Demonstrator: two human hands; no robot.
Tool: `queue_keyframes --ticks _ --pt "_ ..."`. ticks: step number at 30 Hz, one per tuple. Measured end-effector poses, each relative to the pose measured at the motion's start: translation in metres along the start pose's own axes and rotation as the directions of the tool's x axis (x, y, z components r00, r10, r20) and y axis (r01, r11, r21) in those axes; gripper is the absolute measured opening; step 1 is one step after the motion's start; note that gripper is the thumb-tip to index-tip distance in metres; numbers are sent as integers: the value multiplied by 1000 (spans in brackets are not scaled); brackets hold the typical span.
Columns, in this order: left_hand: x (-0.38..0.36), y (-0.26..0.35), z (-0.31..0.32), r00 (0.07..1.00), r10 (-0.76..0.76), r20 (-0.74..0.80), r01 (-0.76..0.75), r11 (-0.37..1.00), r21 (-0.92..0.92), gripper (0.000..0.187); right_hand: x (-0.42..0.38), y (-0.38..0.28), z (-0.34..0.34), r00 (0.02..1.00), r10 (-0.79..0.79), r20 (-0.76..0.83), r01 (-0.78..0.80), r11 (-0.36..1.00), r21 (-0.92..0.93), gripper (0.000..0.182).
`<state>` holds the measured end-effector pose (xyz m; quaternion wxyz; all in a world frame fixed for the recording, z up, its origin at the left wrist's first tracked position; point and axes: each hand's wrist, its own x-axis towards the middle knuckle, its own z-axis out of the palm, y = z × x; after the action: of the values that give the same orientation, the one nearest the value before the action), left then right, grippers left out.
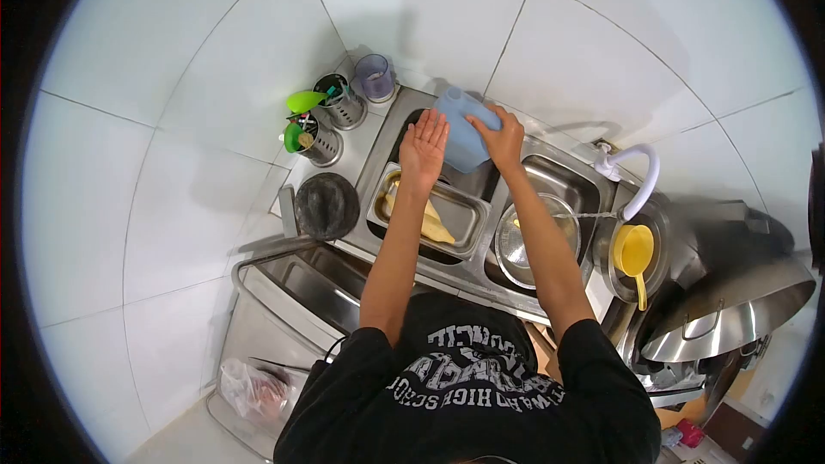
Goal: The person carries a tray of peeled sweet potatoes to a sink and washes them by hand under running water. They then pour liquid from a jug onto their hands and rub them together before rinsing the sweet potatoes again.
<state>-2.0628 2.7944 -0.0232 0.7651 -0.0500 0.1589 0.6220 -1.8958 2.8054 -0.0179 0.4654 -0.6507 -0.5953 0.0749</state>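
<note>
My right hand [505, 137] is wrapped round the handle of a translucent blue plastic jug [465, 148], which is tilted above the back of the left sink basin. Beside the jug, my left hand [423, 153] is turned palm up, its fingers stretched out and holding nothing. Whether liquid is leaving the jug cannot be made out. Below my left hand, a rectangular metal tray [468, 228] sits over the left basin, with a yellow elongated piece of food [432, 225] in it. My forearm hides part of the tray. Under my right forearm, a round metal strainer [514, 251] rests in the right basin.
A white curved faucet [646, 176] rises at the right, near a yellow dipper [633, 249] in a metal bowl. Large metal lids [730, 318] crowd the right side. Utensil holders [345, 110], a purple cup [375, 77] and a dark stone mortar [326, 206] stand at the left.
</note>
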Motion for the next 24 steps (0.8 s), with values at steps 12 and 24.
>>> queue_keyframes --ticks 12,24 --pt "75 8 -73 977 32 -211 20 971 240 46 -14 45 -1 960 129 249 -99 986 -131 44" --pt "33 16 -2 984 171 -39 -45 459 887 44 -29 43 -30 929 118 351 -132 991 16 55"
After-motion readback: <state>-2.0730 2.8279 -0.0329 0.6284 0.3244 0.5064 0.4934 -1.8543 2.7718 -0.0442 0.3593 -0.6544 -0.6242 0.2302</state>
